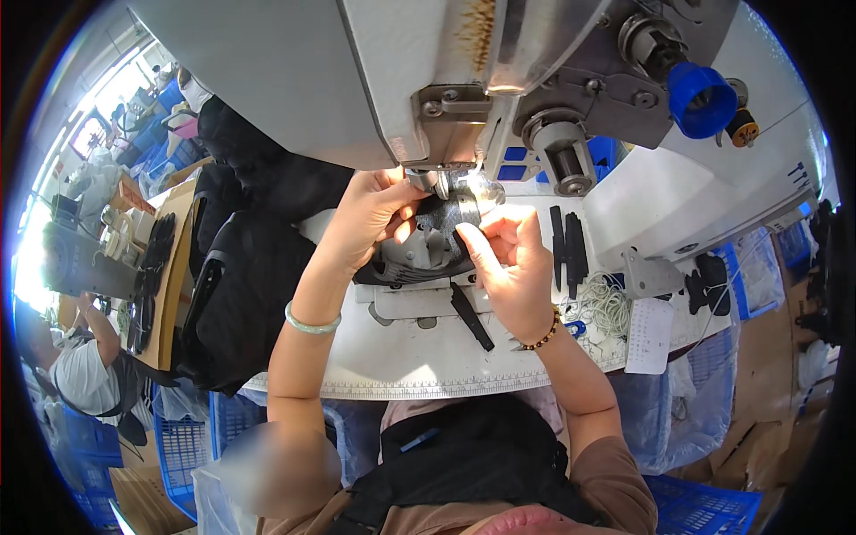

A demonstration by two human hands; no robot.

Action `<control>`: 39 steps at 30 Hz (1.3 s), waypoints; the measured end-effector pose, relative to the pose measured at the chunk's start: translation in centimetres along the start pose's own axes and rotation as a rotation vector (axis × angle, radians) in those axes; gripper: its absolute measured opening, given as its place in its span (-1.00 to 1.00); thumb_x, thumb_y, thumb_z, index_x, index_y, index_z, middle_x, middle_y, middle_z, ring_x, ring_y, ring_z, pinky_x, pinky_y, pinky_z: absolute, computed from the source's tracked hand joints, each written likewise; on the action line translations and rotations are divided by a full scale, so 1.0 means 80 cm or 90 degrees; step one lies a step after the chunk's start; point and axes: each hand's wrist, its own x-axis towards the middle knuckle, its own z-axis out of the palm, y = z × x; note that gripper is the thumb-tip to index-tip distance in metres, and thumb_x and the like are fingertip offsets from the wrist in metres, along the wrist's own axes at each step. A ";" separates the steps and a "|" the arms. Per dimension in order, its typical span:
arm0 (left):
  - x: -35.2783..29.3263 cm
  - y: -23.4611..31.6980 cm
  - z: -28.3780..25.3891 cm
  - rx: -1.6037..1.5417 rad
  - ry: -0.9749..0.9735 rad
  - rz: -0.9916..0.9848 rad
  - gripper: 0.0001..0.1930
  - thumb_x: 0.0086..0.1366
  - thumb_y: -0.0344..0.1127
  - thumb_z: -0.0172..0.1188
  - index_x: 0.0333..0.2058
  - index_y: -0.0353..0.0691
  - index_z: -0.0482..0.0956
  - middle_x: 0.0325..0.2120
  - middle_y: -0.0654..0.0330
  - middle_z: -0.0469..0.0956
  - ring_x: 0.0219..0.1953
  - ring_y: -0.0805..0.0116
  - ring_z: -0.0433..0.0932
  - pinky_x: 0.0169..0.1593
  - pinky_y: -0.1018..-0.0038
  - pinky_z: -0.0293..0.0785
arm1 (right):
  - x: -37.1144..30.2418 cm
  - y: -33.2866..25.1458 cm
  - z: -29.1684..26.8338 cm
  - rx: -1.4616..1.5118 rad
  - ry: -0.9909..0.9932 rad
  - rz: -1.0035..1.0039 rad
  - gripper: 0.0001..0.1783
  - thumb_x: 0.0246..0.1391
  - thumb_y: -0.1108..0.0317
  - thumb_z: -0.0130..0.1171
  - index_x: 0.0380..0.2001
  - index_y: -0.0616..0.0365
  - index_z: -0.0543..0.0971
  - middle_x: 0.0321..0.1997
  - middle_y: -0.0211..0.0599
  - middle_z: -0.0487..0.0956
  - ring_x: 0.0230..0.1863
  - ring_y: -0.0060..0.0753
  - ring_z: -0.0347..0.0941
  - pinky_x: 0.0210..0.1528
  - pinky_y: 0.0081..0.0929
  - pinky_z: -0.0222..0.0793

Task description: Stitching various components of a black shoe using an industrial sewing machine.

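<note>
A dark grey fabric piece (459, 212), curved like a shoe upper, sits around the metal parts under the head of a white sewing machine (267, 71). My left hand (370, 218) is closed at its left edge, thumb and fingers pinched just below the machine head. My right hand (513, 267) pinches the piece's right side between thumb and curled fingers. The needle area is partly hidden by glare and by my fingers. Below the piece, a black strip (471, 316) lies on the white table (428, 370). Several more black strips (568, 245) lie right of my right hand.
A tangle of pale cord (604, 303) and a paper slip (650, 336) lie on the table's right. Black fabric (245, 303) is heaped at the left, beside a cardboard box edge (178, 267). Blue crates (187, 450) stand below. A co-worker (89, 374) sits at far left.
</note>
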 end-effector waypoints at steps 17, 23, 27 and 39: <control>-0.012 0.000 -0.002 0.037 -0.085 0.011 -0.86 0.20 -0.39 0.10 -0.39 -0.39 0.51 -0.68 0.26 0.46 -0.74 0.63 0.42 -0.74 0.76 0.16 | -0.018 0.008 -0.007 0.042 -0.026 -0.022 -0.78 0.06 0.55 0.12 -0.30 0.20 0.28 -0.49 -0.49 0.41 -0.54 -0.85 0.28 -0.56 -0.84 0.12; -0.013 -0.004 0.007 0.074 -0.043 0.075 -0.81 0.22 -0.33 0.06 -0.33 -0.38 0.49 -0.58 0.24 0.49 -0.66 0.58 0.46 -0.65 0.68 0.28 | -0.010 0.012 -0.006 -0.082 0.030 -0.119 -0.78 0.07 0.53 0.12 -0.29 0.16 0.29 -0.45 -0.50 0.40 -0.60 -0.86 0.21 -0.59 -0.85 0.06; -0.013 -0.002 0.001 0.031 -0.088 0.108 -0.81 0.21 -0.34 0.07 -0.35 -0.40 0.49 -0.59 0.21 0.48 -0.66 0.55 0.46 -0.65 0.64 0.31 | -0.002 0.002 -0.007 -0.171 0.049 -0.267 -0.84 0.03 0.57 0.13 -0.30 0.21 0.41 -0.36 -0.37 0.40 -0.64 -0.81 0.13 -0.63 -0.83 0.04; -0.171 -0.001 -0.038 0.639 0.228 0.487 -0.84 -0.02 -0.49 0.24 -0.41 -0.30 0.47 -0.53 0.10 0.45 -0.57 0.38 0.45 -0.46 0.42 0.42 | 0.001 -0.031 0.045 -0.061 -0.546 0.086 -0.79 0.03 0.42 0.19 -0.35 0.20 0.36 -0.56 -0.33 0.41 -0.59 -0.67 0.27 -0.52 -0.58 0.24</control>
